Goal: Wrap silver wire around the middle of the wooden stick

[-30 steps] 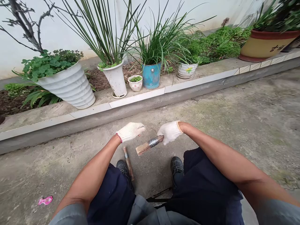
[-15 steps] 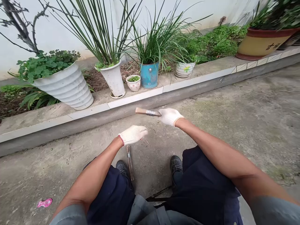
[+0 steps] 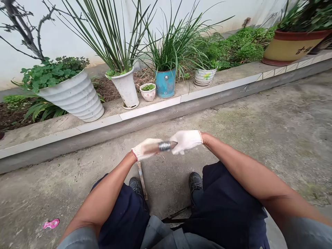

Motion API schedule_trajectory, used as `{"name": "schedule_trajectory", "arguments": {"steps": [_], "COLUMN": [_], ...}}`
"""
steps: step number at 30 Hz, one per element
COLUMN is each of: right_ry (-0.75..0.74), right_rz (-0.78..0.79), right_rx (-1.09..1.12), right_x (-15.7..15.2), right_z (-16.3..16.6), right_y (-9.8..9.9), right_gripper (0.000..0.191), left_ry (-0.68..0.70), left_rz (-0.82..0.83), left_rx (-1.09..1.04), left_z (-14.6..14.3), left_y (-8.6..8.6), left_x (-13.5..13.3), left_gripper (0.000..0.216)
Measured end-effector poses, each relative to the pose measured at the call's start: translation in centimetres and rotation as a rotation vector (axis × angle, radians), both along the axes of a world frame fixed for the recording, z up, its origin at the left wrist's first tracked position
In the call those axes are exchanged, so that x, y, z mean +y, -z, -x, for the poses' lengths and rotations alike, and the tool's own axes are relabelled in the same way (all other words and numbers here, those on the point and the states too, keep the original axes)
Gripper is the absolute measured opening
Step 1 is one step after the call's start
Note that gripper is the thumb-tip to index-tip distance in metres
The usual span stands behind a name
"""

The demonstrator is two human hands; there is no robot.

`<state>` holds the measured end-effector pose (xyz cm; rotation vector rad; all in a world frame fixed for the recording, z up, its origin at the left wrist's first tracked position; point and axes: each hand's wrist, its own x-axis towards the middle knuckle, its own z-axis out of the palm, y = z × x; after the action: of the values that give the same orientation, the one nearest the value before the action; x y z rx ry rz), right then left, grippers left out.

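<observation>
Over on the far right of the raised ledge [image 3: 233, 81], the big tan pot with the red-brown rim [image 3: 290, 48] carries a few dark brush-written characters on its side, too small and cut off for me to read, and nothing else here bears writing.

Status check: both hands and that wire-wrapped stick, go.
Right hand shut on wire-wrapped stick. Left hand fisted just behind it. Second stick on ground by shoe.

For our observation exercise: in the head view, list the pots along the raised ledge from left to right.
Ribbed white pot → tall white pot → small white bowl pot → blue pot → low white flowered pot → large tan pot.
</observation>
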<state>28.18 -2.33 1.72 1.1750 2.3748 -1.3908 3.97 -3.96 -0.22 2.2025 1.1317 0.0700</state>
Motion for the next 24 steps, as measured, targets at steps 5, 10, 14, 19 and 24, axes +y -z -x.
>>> {"name": "schedule_trajectory", "arguments": {"steps": [5, 10, 14, 19, 24], "right_ry": [0.408, 0.431, 0.185, -0.243, -0.314], "right_rz": [-0.208, -0.528, -0.464, -0.249, 0.069], "right_rx": [0.061, -0.382, -0.652, -0.484, -0.165], "right_x": [1.8, 4.0, 3.3, 0.6, -0.9], "right_z": [0.0, -0.2, 0.7, 1.7, 0.7], "right_y": [0.0, 1.8, 3.3, 4.0, 1.5], "right_gripper": [0.029, 0.029, 0.034, 0.015, 0.02], "left_ry": [-0.047, -0.01, 0.002, 0.018, -0.017], "left_rz": [-0.067, -0.053, -0.088, -0.15, -0.045], "left_rx": [-0.018, 0.053, 0.096, 0.094, 0.022], "left_z": [-0.6, -1.0, -0.8, -0.4, -0.4], "left_y": [0.4, 0.5, 0.4, 0.4, 0.7], "left_x": [-0.1, -0.5, -0.3, 0.3, 0.1], "left_gripper": [0.047, 0.039, 0.039, 0.039, 0.041]}}
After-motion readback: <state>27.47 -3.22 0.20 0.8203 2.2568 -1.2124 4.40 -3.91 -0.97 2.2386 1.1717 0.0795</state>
